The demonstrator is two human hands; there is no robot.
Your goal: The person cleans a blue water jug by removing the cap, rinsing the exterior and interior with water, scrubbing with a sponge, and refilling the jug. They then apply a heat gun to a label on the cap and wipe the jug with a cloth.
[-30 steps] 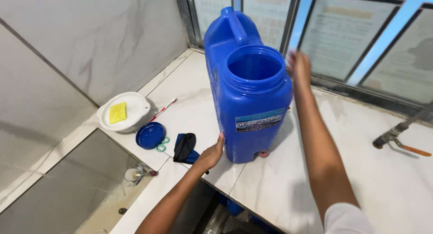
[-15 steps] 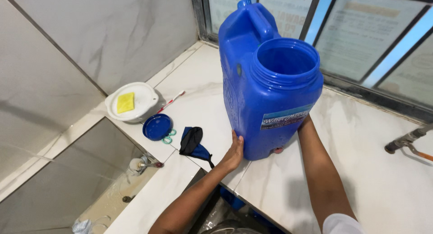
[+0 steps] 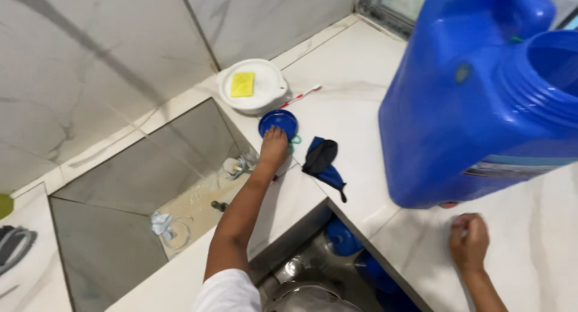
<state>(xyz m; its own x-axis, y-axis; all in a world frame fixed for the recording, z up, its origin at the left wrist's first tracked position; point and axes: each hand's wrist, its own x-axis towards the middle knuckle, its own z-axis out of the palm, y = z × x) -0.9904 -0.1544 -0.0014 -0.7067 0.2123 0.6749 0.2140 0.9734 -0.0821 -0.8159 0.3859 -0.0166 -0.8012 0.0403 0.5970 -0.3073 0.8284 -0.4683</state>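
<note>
While the big blue jerrycan [image 3: 481,101] fills the upper right of the frame, the round blue lid [image 3: 278,122] lies flat on the white bench [image 3: 355,113] at upper centre, directly under the fingertips of the left hand [image 3: 274,148], which rests on its near edge with fingers spread, not yet closed around it. The right hand [image 3: 468,240], curled loosely and holding nothing, sits at lower right beneath the jerrycan, well apart from the lid.

White bowl [image 3: 265,98] holding yellow sponge [image 3: 242,84], toothbrush [image 3: 300,96], dark cloth [image 3: 321,158], marble counter [image 3: 355,107].
</note>
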